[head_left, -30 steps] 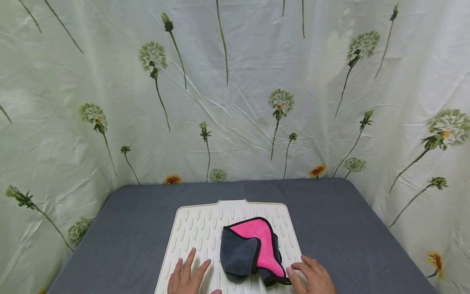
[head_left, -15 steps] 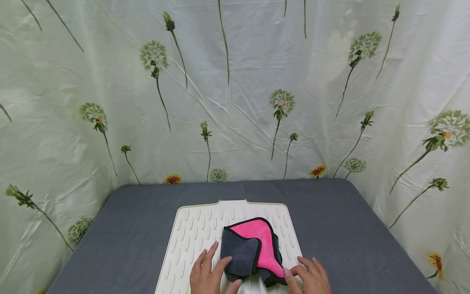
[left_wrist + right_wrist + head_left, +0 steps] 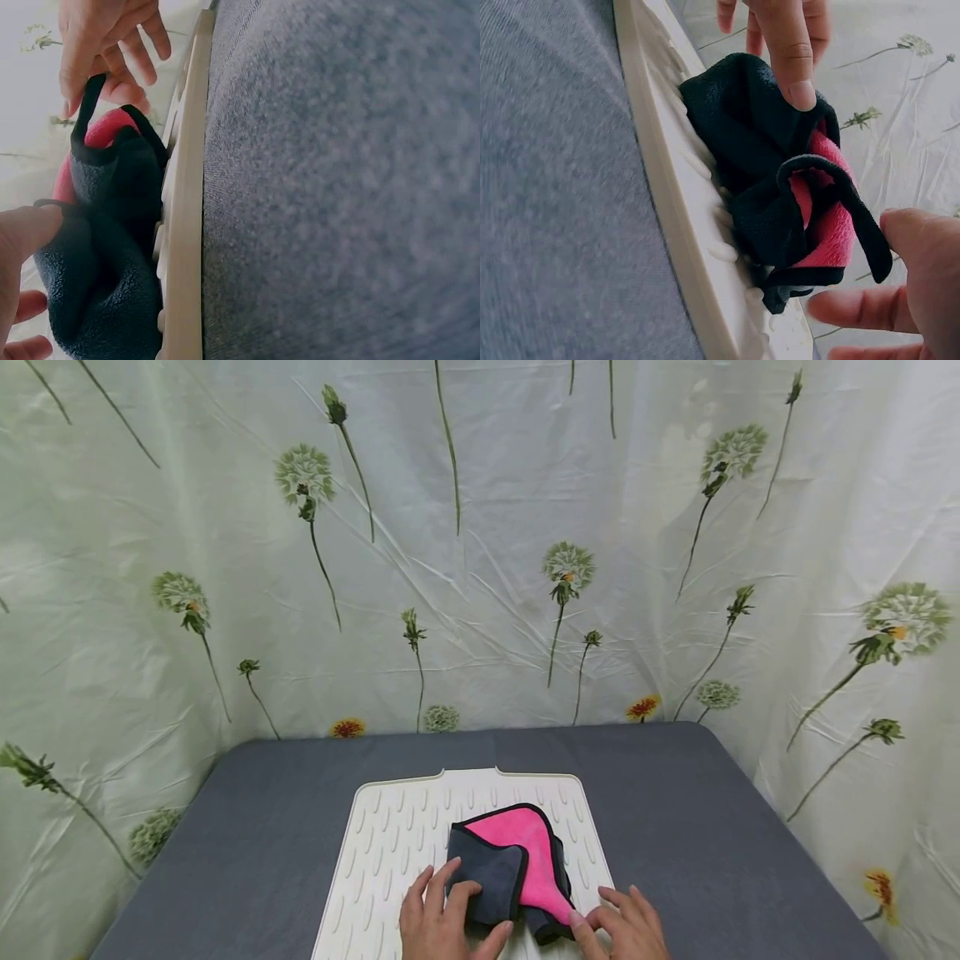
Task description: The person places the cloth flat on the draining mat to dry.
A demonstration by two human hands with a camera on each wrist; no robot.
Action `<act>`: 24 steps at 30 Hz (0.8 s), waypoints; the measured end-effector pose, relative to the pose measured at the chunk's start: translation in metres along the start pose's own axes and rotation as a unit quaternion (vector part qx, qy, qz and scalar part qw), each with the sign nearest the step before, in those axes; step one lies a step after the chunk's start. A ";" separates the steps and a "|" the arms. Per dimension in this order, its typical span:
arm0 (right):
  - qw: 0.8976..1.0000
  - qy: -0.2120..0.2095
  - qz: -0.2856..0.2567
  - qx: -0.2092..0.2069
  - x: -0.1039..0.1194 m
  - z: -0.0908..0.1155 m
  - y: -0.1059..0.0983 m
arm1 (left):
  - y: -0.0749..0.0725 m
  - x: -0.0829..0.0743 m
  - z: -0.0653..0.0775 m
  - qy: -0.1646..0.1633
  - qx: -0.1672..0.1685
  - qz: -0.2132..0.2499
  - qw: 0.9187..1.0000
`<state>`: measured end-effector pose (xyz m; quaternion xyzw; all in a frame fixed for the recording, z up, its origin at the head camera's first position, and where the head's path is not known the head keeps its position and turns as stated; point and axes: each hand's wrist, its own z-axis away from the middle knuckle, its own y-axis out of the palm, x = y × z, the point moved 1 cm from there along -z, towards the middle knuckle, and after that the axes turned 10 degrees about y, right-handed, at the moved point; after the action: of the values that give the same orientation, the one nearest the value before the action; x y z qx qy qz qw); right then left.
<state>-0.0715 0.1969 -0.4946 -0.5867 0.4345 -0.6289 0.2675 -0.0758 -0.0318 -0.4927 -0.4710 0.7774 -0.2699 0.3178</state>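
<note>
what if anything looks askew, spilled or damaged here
The pink-and-gray fleecy cloth lies rumpled and unevenly folded on the white ridged board, one black-trimmed edge lifted at the right hand, rather than spread flat. No spill or damage shows.

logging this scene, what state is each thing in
cloth: rumpled, partly folded over, pink side partly showing, one corner raised
white board: lying flat under the cloth
left hand: touching the cloth, fingers apart
right hand: pinching the raised corner
grey surface: flat, under the board
flower-print sheet: hanging, creased
</note>
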 end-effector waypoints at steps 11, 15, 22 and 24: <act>0.999 -0.017 0.003 0.030 0.000 0.001 0.006 | 0.001 -0.008 -0.008 -0.026 0.035 0.026 0.999; 0.999 -0.033 -0.001 -0.010 0.003 0.003 0.006 | -0.001 -0.011 -0.011 -0.031 0.050 0.028 0.998; 0.996 -0.068 -0.009 -0.064 0.008 0.005 0.007 | -0.001 -0.013 -0.011 -0.034 0.040 0.029 0.998; 0.994 -0.075 -0.016 -0.073 0.008 0.006 0.006 | 0.000 -0.013 -0.010 -0.032 0.032 0.029 0.999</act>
<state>-0.0686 0.1857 -0.4962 -0.6570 0.4489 -0.5537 0.2456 -0.0788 -0.0192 -0.4827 -0.4461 0.7710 -0.2699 0.3656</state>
